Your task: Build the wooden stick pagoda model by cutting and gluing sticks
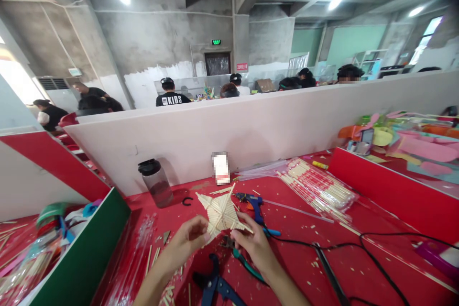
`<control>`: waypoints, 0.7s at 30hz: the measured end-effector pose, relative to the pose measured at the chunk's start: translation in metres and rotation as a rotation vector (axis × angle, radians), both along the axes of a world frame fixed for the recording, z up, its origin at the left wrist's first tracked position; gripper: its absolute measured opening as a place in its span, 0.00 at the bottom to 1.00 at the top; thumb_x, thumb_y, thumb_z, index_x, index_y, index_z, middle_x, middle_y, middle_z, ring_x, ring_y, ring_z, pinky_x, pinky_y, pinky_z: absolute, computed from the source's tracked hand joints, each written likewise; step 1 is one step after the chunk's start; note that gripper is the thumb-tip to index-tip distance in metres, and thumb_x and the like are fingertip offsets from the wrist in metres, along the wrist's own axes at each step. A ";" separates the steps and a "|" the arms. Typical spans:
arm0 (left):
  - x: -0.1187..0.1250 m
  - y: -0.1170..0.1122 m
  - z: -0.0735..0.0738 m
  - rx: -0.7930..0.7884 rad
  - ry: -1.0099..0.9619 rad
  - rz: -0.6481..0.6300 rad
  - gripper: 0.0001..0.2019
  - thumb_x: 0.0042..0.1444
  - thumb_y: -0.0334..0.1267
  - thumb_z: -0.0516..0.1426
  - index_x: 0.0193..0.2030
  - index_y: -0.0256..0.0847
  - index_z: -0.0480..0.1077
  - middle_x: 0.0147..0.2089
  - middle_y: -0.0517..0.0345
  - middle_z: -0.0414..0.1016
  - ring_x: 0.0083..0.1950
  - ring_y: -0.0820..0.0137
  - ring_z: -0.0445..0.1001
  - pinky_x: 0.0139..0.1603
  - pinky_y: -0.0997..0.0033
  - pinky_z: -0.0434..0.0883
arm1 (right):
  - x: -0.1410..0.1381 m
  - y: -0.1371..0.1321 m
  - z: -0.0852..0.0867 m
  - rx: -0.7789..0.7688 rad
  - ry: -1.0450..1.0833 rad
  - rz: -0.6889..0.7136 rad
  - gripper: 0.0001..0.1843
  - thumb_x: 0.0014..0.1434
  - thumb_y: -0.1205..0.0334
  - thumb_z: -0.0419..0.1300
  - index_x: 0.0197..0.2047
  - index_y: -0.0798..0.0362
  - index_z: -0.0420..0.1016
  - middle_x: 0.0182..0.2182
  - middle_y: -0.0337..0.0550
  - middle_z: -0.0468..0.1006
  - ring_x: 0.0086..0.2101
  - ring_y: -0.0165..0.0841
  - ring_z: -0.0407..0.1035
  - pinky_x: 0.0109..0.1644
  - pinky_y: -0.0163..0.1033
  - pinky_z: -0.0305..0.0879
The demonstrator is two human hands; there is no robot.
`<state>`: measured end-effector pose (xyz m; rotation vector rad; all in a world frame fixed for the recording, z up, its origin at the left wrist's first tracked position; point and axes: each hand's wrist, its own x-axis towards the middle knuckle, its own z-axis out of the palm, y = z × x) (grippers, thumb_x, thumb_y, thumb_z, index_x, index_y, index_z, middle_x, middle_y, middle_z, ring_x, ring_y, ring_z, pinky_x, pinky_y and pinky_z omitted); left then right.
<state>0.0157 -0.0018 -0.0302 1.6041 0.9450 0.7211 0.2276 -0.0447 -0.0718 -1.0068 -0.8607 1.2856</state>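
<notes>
A pale star-shaped piece (221, 213), built from thin wooden sticks, is held up over the red table between both hands. My left hand (191, 236) grips its lower left point, thumb on the near side. My right hand (253, 239) pinches the lower right point. Just beyond the star lies a blue glue gun (253, 202). Under and near my right hand are green-handled pliers (247, 265). Closer to me sits a dark blue cutter (215, 282) with its handles apart.
A dark-lidded bottle (156, 184) and a phone-like screen (221, 168) stand by the white partition (201, 138). Bagged sticks (319, 186) lie at the right. A black cable (340, 245) crosses the red table (297, 267). A green divider (86, 253) borders the left; people sit beyond.
</notes>
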 end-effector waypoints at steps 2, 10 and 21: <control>0.001 -0.001 0.002 -0.001 0.003 0.008 0.14 0.56 0.47 0.63 0.37 0.39 0.67 0.34 0.63 0.63 0.38 0.70 0.63 0.41 0.72 0.62 | 0.000 0.000 0.002 -0.005 0.003 -0.009 0.33 0.43 0.47 0.74 0.49 0.55 0.75 0.30 0.42 0.79 0.22 0.27 0.66 0.25 0.33 0.62; 0.002 -0.001 0.006 -0.001 0.013 0.049 0.12 0.54 0.45 0.62 0.36 0.39 0.68 0.34 0.62 0.64 0.38 0.69 0.64 0.41 0.71 0.63 | 0.001 0.000 0.002 0.002 -0.010 -0.010 0.33 0.43 0.47 0.74 0.49 0.55 0.76 0.30 0.43 0.80 0.22 0.28 0.66 0.25 0.34 0.62; 0.003 -0.002 0.007 -0.005 -0.004 0.095 0.12 0.53 0.45 0.62 0.37 0.39 0.70 0.35 0.61 0.67 0.36 0.69 0.65 0.38 0.71 0.64 | 0.004 -0.001 0.001 0.020 -0.034 0.026 0.31 0.46 0.47 0.73 0.50 0.52 0.77 0.29 0.42 0.79 0.23 0.31 0.67 0.26 0.35 0.62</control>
